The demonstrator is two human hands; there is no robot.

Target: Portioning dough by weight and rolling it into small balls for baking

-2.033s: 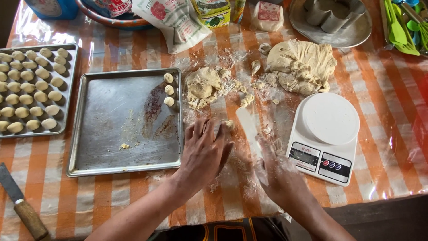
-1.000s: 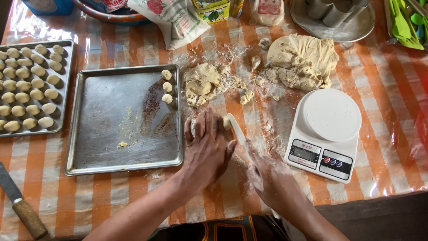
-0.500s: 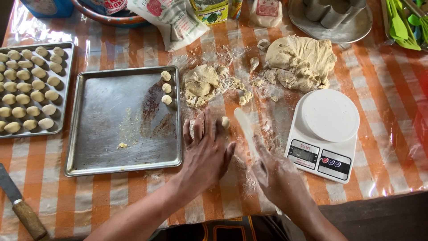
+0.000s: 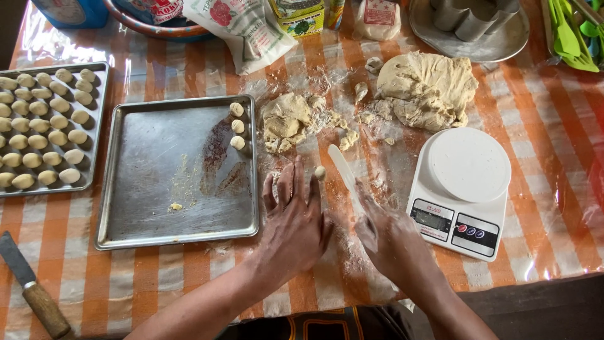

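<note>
Where the orange-and-white checked, plastic-covered counter (image 4: 553, 157) is dusted with flour, the left hand (image 4: 294, 220) lies palm down with its fingers spread and nothing visibly grasped; whether dough sits beneath the palm cannot be told. Just beyond its fingertips, on the far side and slightly right, rests a small pale dough ball (image 4: 319, 172), very close to the fingertips; contact cannot be confirmed. The right hand (image 4: 387, 236) is clenched around the handle of a white plastic dough knife (image 4: 344, 171), whose long axis runs from the hand toward the far left, its tip ending just right of the ball. The left hand is the nearer of the two to the ball, while the blade flanks it on the right. Far of the ball lies a torn lump of pale dough (image 4: 286, 121), and further right a large mass of pale dough (image 4: 428, 88). Left of the left hand sits a nearly empty rectangular metal tray (image 4: 157, 201) with three dough balls (image 4: 236, 126) along its right edge. A second metal tray filled with dough balls (image 4: 44, 126) stands at far left. A white digital kitchen scale (image 4: 462, 189) stands right of the right hand, apart from the blade.
</note>
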